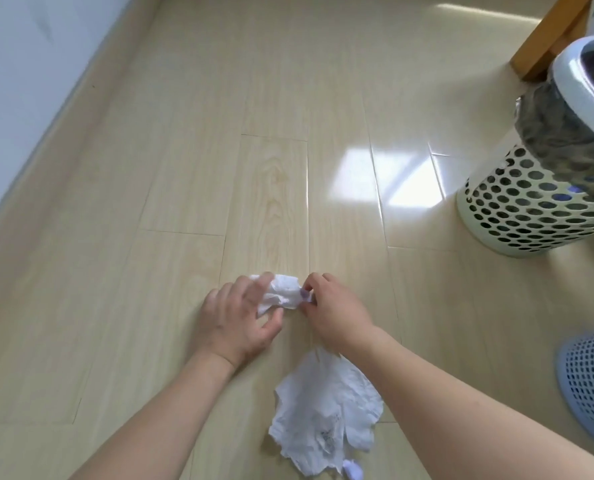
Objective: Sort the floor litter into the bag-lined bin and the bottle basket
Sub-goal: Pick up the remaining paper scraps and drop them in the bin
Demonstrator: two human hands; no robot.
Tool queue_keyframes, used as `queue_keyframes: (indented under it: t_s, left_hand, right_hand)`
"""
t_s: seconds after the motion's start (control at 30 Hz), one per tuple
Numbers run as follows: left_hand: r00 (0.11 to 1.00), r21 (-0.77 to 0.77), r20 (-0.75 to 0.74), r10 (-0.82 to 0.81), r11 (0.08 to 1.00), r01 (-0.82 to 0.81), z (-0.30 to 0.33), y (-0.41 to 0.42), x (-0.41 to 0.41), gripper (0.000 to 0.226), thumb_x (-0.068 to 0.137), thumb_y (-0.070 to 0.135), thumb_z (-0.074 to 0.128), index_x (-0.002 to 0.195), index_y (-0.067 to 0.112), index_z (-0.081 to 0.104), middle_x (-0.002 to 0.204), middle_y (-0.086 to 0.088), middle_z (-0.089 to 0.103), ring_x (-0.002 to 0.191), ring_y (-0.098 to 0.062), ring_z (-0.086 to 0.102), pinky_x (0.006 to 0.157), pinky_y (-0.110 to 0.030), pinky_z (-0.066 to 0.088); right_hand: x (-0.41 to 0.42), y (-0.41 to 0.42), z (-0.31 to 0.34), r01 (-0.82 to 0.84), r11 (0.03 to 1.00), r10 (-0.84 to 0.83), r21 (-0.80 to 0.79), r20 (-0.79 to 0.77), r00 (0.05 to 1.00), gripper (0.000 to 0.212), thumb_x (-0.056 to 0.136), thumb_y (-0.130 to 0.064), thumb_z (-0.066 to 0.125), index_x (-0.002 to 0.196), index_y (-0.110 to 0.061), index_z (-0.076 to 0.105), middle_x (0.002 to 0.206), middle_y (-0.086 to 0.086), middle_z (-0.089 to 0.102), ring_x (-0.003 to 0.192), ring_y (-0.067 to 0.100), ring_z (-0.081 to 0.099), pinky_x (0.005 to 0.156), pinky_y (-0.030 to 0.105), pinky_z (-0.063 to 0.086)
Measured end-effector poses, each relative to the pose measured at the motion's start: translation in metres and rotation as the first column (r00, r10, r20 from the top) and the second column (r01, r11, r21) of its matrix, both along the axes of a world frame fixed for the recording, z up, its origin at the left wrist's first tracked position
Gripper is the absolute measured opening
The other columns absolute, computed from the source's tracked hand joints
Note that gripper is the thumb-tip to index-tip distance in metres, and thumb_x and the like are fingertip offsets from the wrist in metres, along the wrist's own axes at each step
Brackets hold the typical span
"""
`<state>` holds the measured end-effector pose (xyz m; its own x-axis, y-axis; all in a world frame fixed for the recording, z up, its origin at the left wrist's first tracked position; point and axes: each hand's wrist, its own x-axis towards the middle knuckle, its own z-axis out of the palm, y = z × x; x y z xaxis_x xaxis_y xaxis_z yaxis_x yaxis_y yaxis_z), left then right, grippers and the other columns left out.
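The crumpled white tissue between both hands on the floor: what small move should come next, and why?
Probably lift the crumpled white tissue off the pale wooden floor and carry it right toward the perforated pale green bin lined with a dark bag. The left hand and right hand each already have a grip on one end, and it is paper litter, not a bottle.

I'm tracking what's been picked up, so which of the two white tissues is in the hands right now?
The small crumpled tissue, farther from the camera, gripped between the left hand and right hand. The larger tissue lies spread on the floor, untouched.
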<state>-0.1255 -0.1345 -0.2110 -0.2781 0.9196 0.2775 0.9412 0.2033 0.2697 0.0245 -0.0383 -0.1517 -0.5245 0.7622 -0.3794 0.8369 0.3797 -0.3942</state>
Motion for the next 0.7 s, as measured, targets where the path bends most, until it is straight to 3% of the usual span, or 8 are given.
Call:
queue_keyframes:
  t_s: [0.1, 0.23, 0.3, 0.4, 0.53, 0.63, 0.7]
  left_hand:
    - [0.998, -0.014, -0.061, -0.011, 1.000, 0.010, -0.002, 0.002, -0.003, 0.032, 0.077, 0.035, 0.045, 0.097, 0.019, 0.065, 0.077, -0.001, 0.056, 0.062, -0.027, 0.054, 0.057, -0.034, 0.040]
    - [0.993, 0.010, -0.047, 0.113, 0.994, -0.112, -0.005, 0.003, -0.007, 0.020, 0.078, 0.021, 0.039, 0.078, 0.012, 0.057, 0.068, -0.003, 0.053, 0.057, -0.027, 0.051, 0.054, -0.036, 0.038]
    - [0.986, 0.001, -0.043, 0.161, 0.987, -0.161, -0.006, 0.004, -0.009, 0.018, 0.078, 0.019, 0.040, 0.076, 0.011, 0.056, 0.065, -0.004, 0.053, 0.055, -0.028, 0.051, 0.053, -0.036, 0.038]
    - [0.984, -0.004, -0.016, 0.176, 0.984, -0.176, -0.005, 0.004, -0.011, 0.019, 0.078, 0.017, 0.040, 0.075, 0.010, 0.057, 0.063, -0.005, 0.055, 0.053, -0.028, 0.053, 0.052, -0.033, 0.038]
    - [0.967, -0.090, 0.192, 0.168, 0.984, -0.153, 0.007, 0.001, -0.013, 0.028, 0.081, 0.022, 0.036, 0.081, 0.010, 0.061, 0.072, -0.006, 0.063, 0.064, -0.031, 0.060, 0.060, -0.035, 0.041]
    - [0.811, -0.255, 0.481, 0.333, 0.938, -0.234, 0.031, 0.002, -0.013, 0.024, 0.091, 0.027, 0.044, 0.084, 0.015, 0.064, 0.077, -0.004, 0.064, 0.076, -0.030, 0.059, 0.068, -0.034, 0.040]
    - [0.539, -0.296, 0.759, 0.365, 0.931, -0.213, 0.055, 0.006, -0.003, 0.023, 0.091, 0.025, 0.059, 0.078, 0.007, 0.065, 0.067, -0.003, 0.055, 0.068, -0.024, 0.052, 0.059, -0.030, 0.034]
  right_hand:
    - [0.001, 0.001, -0.002, -0.142, 0.986, 0.134, 0.087, 0.090, 0.987, 0.022, 0.099, -0.035, 0.043, 0.100, -0.014, 0.051, 0.102, 0.002, 0.058, 0.088, 0.026, 0.057, 0.070, 0.035, 0.046]
    - [0.002, 0.002, 0.004, -0.213, 0.971, 0.190, 0.108, 0.186, 0.964, 0.023, 0.100, -0.035, 0.040, 0.095, -0.014, 0.048, 0.097, 0.003, 0.059, 0.080, 0.026, 0.055, 0.063, 0.034, 0.040]
    - [0.004, 0.002, 0.013, -0.199, 0.976, 0.176, 0.088, 0.218, 0.960, 0.032, 0.101, -0.038, 0.036, 0.100, -0.011, 0.052, 0.096, 0.004, 0.059, 0.078, 0.025, 0.052, 0.061, 0.032, 0.037]
    - [0.013, -0.002, 0.033, -0.095, 0.988, 0.071, 0.119, 0.187, 0.980, 0.026, 0.101, -0.028, 0.034, 0.089, -0.010, 0.049, 0.083, 0.003, 0.055, 0.071, 0.026, 0.052, 0.052, 0.031, 0.031]
    - [0.040, -0.007, 0.084, -0.006, 0.984, -0.028, 0.179, 0.190, 0.981, 0.026, 0.099, -0.023, 0.033, 0.078, -0.013, 0.042, 0.069, 0.002, 0.049, 0.063, 0.025, 0.045, 0.046, 0.029, 0.025]
    - [0.069, -0.013, 0.132, 0.075, 0.972, -0.109, 0.224, 0.141, 0.984, 0.026, 0.094, -0.020, 0.035, 0.069, -0.014, 0.041, 0.073, 0.003, 0.057, 0.058, 0.022, 0.043, 0.047, 0.028, 0.028]
    - [0.089, -0.017, 0.157, 0.138, 0.962, -0.165, 0.235, 0.099, 0.981, 0.025, 0.091, -0.021, 0.037, 0.071, -0.011, 0.046, 0.074, 0.002, 0.058, 0.060, 0.022, 0.047, 0.050, 0.029, 0.033]
